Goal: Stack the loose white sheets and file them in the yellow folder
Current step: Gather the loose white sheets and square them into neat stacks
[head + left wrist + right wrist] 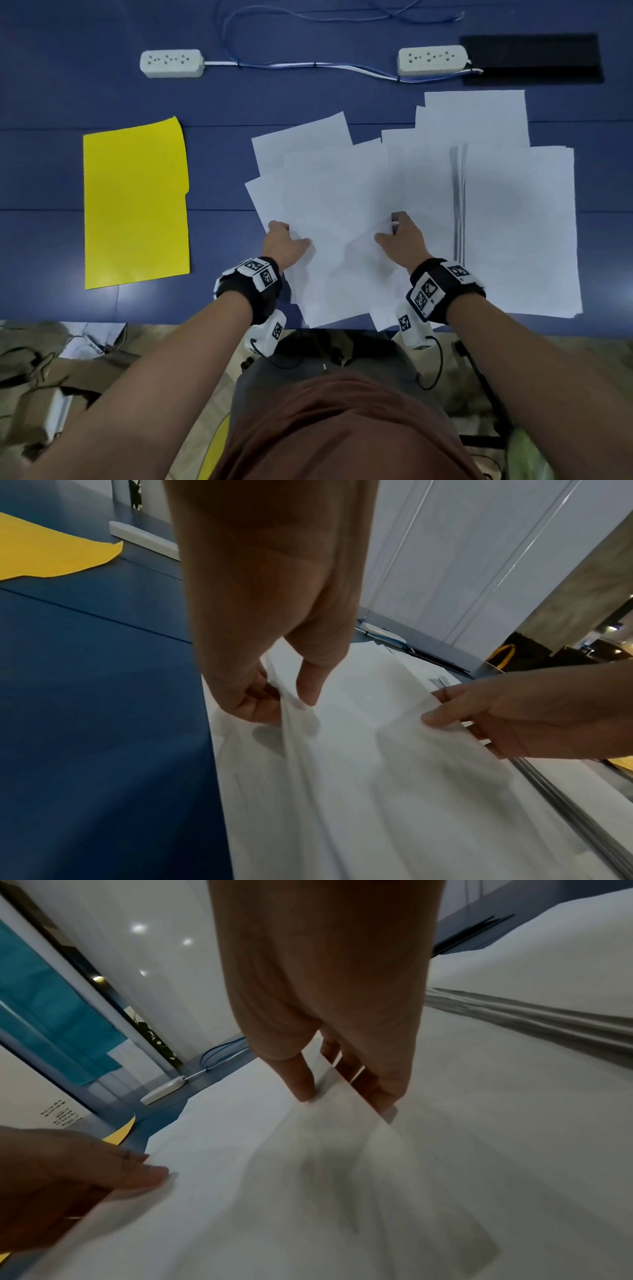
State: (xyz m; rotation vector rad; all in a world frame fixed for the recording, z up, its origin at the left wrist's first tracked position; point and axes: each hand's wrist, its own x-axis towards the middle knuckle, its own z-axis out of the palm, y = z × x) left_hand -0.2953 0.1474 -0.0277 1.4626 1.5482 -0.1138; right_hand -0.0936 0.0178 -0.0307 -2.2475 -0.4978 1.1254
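Note:
Several loose white sheets (329,185) lie fanned and overlapping on the blue table, with a squarer pile (520,233) to their right. My left hand (286,241) pinches the left edge of the top sheets (359,750) between thumb and fingers. My right hand (399,236) pinches their right edge (346,1093), thumb on top and fingers under. The paper bows slightly between the two hands. The yellow folder (135,205) lies shut and flat to the left, apart from the sheets and from both hands.
Two white power strips (171,63) (432,60) with a cable between them lie at the back of the blue table (219,240). A black mat (532,58) sits at the back right. The table's near edge runs just below my wrists.

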